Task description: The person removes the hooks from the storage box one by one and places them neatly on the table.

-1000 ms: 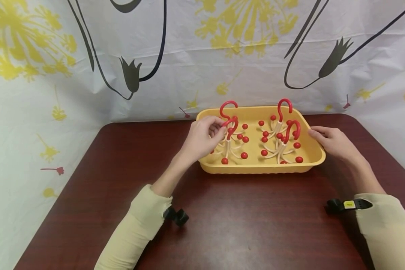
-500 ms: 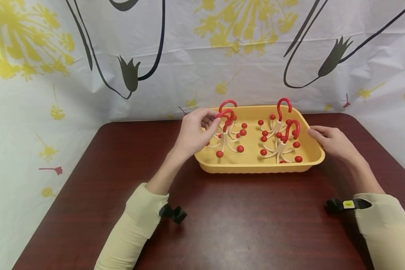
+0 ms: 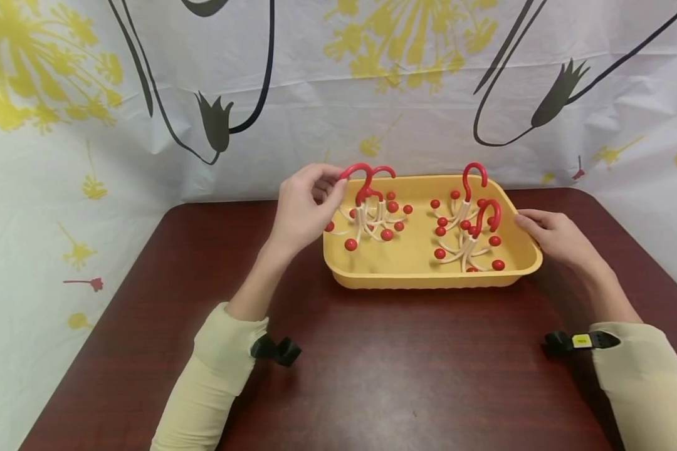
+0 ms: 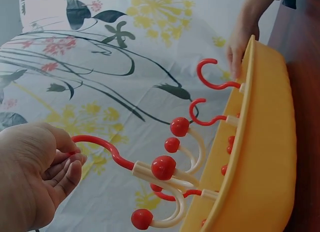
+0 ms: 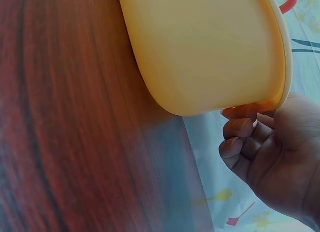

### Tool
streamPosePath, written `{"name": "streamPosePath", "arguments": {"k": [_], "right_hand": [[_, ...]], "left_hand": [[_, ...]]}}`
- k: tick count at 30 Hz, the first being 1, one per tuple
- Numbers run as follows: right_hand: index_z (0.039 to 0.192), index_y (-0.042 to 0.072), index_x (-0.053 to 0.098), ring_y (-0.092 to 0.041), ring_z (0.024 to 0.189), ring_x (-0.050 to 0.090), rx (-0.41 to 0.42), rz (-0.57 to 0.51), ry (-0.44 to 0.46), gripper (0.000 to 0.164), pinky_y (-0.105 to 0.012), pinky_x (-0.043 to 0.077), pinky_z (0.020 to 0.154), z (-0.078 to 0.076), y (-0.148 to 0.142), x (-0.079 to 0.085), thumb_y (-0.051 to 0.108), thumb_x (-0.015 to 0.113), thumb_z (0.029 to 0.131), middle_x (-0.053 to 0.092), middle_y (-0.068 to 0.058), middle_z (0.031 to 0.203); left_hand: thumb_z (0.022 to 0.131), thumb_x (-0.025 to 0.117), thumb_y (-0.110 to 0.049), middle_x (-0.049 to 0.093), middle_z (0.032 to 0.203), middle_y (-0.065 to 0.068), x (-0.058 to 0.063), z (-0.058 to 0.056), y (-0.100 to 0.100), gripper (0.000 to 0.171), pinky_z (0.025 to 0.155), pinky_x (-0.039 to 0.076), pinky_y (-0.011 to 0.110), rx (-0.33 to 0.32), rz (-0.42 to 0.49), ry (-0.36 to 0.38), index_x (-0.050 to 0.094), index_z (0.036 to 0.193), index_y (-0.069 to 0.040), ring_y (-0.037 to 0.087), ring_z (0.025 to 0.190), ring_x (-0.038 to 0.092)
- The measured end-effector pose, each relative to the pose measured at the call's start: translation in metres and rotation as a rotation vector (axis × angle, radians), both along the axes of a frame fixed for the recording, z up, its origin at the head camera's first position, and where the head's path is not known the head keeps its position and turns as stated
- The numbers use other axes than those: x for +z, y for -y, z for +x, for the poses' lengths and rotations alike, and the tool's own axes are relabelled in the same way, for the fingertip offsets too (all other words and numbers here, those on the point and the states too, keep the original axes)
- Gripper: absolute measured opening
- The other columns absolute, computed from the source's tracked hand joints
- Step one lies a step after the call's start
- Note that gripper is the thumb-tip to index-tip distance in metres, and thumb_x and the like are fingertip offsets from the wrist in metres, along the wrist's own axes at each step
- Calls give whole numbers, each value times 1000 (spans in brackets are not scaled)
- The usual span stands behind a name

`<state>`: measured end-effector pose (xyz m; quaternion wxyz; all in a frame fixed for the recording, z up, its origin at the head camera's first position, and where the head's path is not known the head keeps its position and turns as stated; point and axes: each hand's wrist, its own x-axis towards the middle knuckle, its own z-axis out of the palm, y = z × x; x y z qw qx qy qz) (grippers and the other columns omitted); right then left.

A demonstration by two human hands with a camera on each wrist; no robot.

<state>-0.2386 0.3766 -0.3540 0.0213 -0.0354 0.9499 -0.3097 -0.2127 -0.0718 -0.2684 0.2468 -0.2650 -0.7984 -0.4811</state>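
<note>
My left hand (image 3: 304, 203) pinches the red curved top of a multi-arm hanging hook (image 3: 360, 216). Its cream arms with red ball tips hang downward. In the left wrist view this hook (image 4: 155, 173) is raised over the yellow tray (image 4: 267, 137). A second hanging hook (image 3: 381, 208) stands in the tray's left part, partly overlapped by the lifted one. Two others stand at the right, one behind (image 3: 466, 210) and one in front (image 3: 470, 246). My right hand (image 3: 564, 238) holds the tray's right end, with fingers curled below the rim in the right wrist view.
The tray rests toward the back of a dark reddish-brown table (image 3: 372, 369). Right behind it hangs a white flower-patterned sheet (image 3: 316, 75), which also runs along the left side.
My left hand has risen and moved left, lifting the front-left hanging hook off the tray floor toward the back-left one. The right hand and tray hold still.
</note>
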Motion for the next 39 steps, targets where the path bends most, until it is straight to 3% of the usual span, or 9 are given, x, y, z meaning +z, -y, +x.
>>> {"name": "streamPosePath", "arguments": {"k": [7, 15, 26, 39], "right_hand": [[143, -11, 46, -16, 79, 64, 2, -9, -15, 73, -17, 52, 65, 1, 1, 0, 50, 44, 105, 63, -32, 118], [143, -11, 47, -15, 78, 64, 2, -13, -18, 71, -18, 52, 65, 0, 1, 0, 50, 45, 105, 64, -31, 116], [143, -11, 46, -17, 78, 64, 0, -11, -15, 72, -19, 52, 65, 0, 0, 0, 50, 44, 105, 65, -31, 115], [143, -11, 46, -21, 80, 64, -6, -8, -12, 72, -19, 52, 65, 1, 1, 0, 51, 44, 105, 64, -32, 116]], "left_hand": [[93, 71, -4, 68, 91, 13, 4, -2, 14, 15, 72, 58, 31, 53, 11, -30, 71, 106, 5, 19, 77, 64], [93, 69, -3, 69, 91, 14, 5, -8, 33, 14, 69, 54, 20, 95, 34, -78, 72, 103, 6, 20, 75, 65], [92, 70, -2, 68, 90, 17, -1, -16, 55, 13, 67, 50, 13, 178, 31, -108, 72, 101, 8, 23, 72, 65], [93, 68, -1, 68, 90, 20, -13, -27, 76, 15, 66, 47, 10, 270, 28, -89, 72, 101, 10, 23, 73, 64]]}}
